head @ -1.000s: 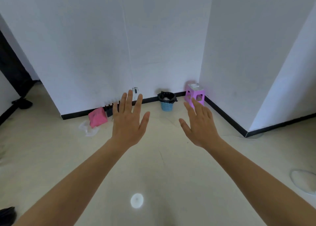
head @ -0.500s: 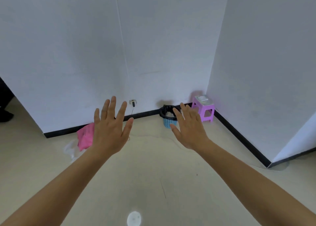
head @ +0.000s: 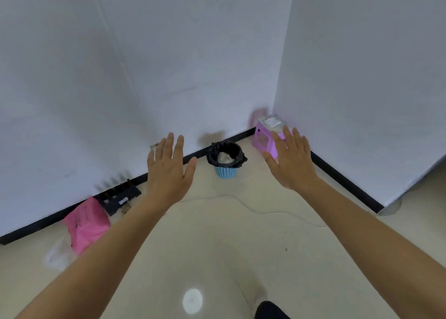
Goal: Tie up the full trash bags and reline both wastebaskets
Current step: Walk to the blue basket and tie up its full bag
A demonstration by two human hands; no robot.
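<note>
A small blue wastebasket (head: 226,171) stands on the floor against the far wall. A black trash bag (head: 214,154) lines it, folded over the rim, with white rubbish inside. My left hand (head: 169,174) is stretched out to the left of the basket, fingers apart, palm down, holding nothing. My right hand (head: 290,161) is stretched out to the right of the basket, also open and empty, partly covering the purple stool. Both hands are well short of the basket.
A purple plastic stool (head: 261,140) with a white packet (head: 272,121) on top sits in the corner. A pink bag (head: 85,224), a whitish plastic bag (head: 58,254) and a black rack (head: 119,196) lie by the left baseboard. A thin white cord (head: 255,211) runs across the floor.
The view has moved closer to the corner, so the basket and stool look larger. My hands have spread apart and the basket now shows between them.
</note>
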